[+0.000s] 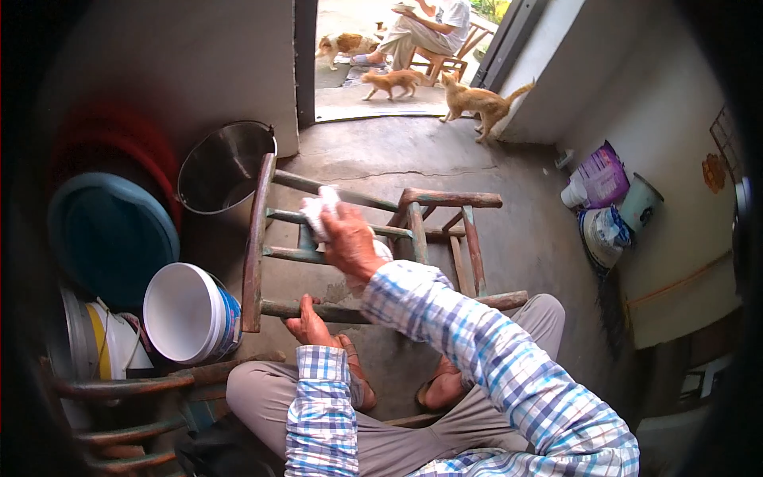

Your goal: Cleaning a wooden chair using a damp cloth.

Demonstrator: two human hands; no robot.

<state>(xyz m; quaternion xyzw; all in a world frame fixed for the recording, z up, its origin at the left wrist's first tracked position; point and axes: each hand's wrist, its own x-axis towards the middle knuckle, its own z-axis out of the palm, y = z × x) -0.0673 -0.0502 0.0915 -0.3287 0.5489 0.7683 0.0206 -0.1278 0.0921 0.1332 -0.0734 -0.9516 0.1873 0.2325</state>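
A worn wooden chair [255, 238] with flaking green paint lies tipped over in front of my knees, its back frame pointing left. Around the near rail of that frame, close to the left end, my left hand [310, 324] is closed. My right hand [350, 241] grips a white cloth [316, 216] and holds it against the middle slats of the chair back. Part of the cloth hangs below the palm, and the hand hides the slats' right portion there. The chair's legs and seat frame [456, 198] extend to the right.
A metal bucket [226, 170], a blue basin [113, 238] and a white plastic bucket [182, 313] stand left. Another wooden chair [125, 387] is at lower left. An orange cat [477, 104] stands at the doorway; outside are another cat [393, 82], a dog [349, 45] and a seated person [429, 33].
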